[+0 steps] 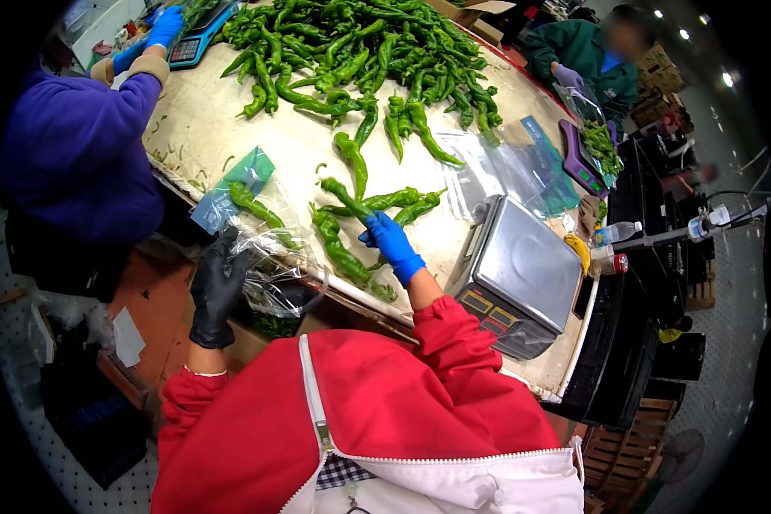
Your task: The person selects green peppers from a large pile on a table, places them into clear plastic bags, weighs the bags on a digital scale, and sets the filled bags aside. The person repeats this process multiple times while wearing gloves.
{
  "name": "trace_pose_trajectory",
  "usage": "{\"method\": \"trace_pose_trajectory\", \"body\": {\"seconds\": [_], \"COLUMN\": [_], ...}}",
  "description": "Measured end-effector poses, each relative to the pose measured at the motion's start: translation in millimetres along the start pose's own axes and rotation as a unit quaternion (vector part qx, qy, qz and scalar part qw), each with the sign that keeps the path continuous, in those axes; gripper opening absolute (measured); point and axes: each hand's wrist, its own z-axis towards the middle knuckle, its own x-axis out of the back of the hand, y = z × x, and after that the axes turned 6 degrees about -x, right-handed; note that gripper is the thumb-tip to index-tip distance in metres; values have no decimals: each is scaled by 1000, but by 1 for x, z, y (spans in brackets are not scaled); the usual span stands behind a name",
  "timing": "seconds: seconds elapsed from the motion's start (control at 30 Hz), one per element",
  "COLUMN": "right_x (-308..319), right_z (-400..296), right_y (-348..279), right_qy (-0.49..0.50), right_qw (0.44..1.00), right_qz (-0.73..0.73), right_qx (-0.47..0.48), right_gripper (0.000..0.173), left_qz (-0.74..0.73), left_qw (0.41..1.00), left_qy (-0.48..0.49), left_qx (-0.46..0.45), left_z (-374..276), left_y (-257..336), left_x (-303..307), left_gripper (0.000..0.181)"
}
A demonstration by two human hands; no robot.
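My left hand, in a black glove, grips the near edge of a clear plastic bag. A green pepper lies inside that bag, which has a blue-green printed end and rests over the table's front edge. In its blue glove, my right hand is closed on the end of another green pepper. Around the right hand, loose peppers lie on the pale tabletop: one curved pepper to its left and two beyond it, including a long one.
A large heap of green peppers covers the far tabletop. A digital scale stands right of my right hand, with flat plastic bags behind it. Co-workers stand at left and far right. A banana and water bottle lie beyond the scale.
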Motion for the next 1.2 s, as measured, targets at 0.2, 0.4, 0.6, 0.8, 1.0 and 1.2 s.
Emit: {"method": "trace_pose_trajectory", "body": {"seconds": [0.2, 0.4, 0.6, 0.8, 1.0, 1.2], "right_x": [-16, -34, -48, -57, -116, -141], "right_z": [-88, -99, -147, -144, -97, 14], "right_y": [-75, -81, -87, -19, -54, -5], "right_qy": [-326, -304, -305, -183, -156, -122], "right_qw": [724, 757, 910, 972, 975, 913], "right_qz": [588, 570, 258, 81, -140, -175], "right_qx": [-156, -99, -108, -122, -70, 349], "right_gripper": [54, 50, 49, 40, 47, 64], "left_qz": [-74, -14, -21, -71, -39, 32], "left_qw": [997, 997, 997, 993, 992, 971], "left_qy": [3, -28, 38, 61, -18, -46], "left_qx": [-2, -75, -65, -73, -119, -232], "left_z": [-3, 18, 20, 31, 7, 5], "left_y": [9, 22, 7, -22, 38, 45], "left_x": [-9, -14, -17, -23, -34, -42], "left_gripper": [38, 37, 33, 28, 42, 43]}}
